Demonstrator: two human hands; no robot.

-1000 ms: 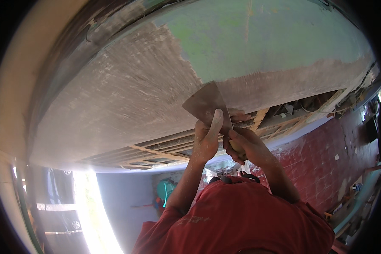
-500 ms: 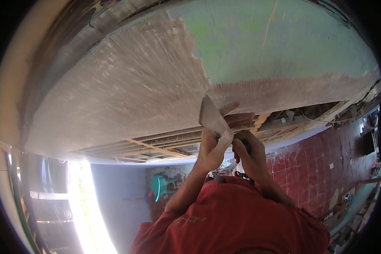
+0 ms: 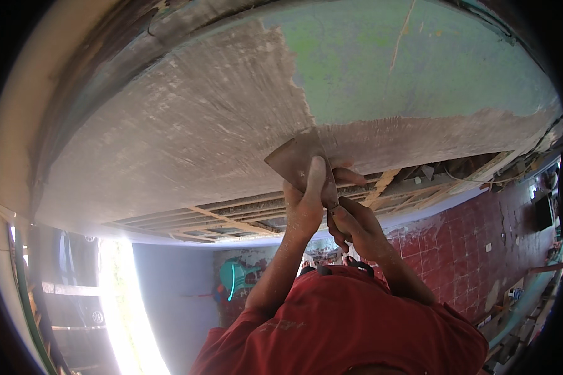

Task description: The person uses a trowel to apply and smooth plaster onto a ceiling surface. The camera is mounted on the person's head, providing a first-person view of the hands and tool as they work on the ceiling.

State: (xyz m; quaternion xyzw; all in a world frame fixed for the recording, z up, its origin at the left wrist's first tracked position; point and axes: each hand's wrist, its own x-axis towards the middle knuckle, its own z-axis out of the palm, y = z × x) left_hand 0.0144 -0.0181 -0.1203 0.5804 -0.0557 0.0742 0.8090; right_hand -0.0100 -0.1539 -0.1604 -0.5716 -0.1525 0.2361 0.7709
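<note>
A putty knife (image 3: 299, 155) with a wide, greyish, smeared blade is held between my hands, just below the edge where green paint meets a grey-brown coat. My left hand (image 3: 301, 209) grips the blade, its thumb lying along the face and its fingertips showing past the far side. My right hand (image 3: 361, 231) is closed at the narrow handle end, fingers curled, so the handle is mostly hidden. Beyond the blade spreads a broad panel (image 3: 187, 119), streaked grey-brown at left and along its lower strip. Whether the blade touches it, I cannot tell.
Wooden slats (image 3: 231, 219) form an open frame under the panel's lower edge. A turquoise plastic chair (image 3: 234, 275) stands low at left, near a bright opening (image 3: 128, 300). Red floor tiles (image 3: 450, 250) stretch to the right, with clutter (image 3: 513, 306) at the far right.
The blade has turned so its broad face shows, its wide end swinging left. My left thumb now lies on that face. My right hand has shifted slightly left and down.
</note>
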